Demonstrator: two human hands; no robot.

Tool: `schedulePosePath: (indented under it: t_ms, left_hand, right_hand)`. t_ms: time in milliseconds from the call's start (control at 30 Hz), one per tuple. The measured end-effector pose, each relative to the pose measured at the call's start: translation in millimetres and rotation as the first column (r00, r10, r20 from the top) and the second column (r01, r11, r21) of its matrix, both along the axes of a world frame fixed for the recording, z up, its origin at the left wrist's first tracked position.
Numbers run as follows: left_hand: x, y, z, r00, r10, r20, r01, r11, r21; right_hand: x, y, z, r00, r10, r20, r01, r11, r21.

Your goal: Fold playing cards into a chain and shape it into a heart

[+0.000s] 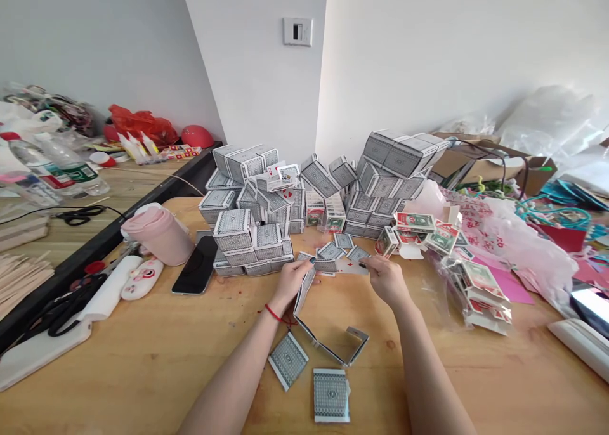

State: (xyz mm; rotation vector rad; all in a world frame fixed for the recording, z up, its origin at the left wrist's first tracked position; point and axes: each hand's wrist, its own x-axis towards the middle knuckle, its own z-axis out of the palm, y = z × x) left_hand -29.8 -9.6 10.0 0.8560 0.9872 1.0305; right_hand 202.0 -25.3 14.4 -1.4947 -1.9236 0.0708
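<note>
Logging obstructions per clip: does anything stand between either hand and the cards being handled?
Nothing visible does. The left hand grips the card strip directly, and the right hand pinches the face-up card.

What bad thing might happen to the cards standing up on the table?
1. The standing cards balance on thin edges. A small tug from the left hand, which grips one end, might topple them.
2. The stacked decks sit unevenly right behind the right hand, which pinches a loose card. A bump may tumble them.
</note>
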Motion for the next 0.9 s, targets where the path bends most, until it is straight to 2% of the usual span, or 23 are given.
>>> schedulePosePath:
  t_ms: [667, 900]
  left_hand:
    - [0, 0, 0.2, 1.000, 0.023, -0.005, -0.023, 1.000, 0.005]
    - [0, 1, -0.5, 1.000, 0.014, 0.009, -0.014, 1.000, -0.008]
  right_hand:
    - [-9, -1, 1.0, 0.999, 0.010, -0.054, -0.007, 0.999, 0.039]
    - [-13, -4, 2.5, 1.000, -0.003, -0.012, 0.004, 0.996, 0.089]
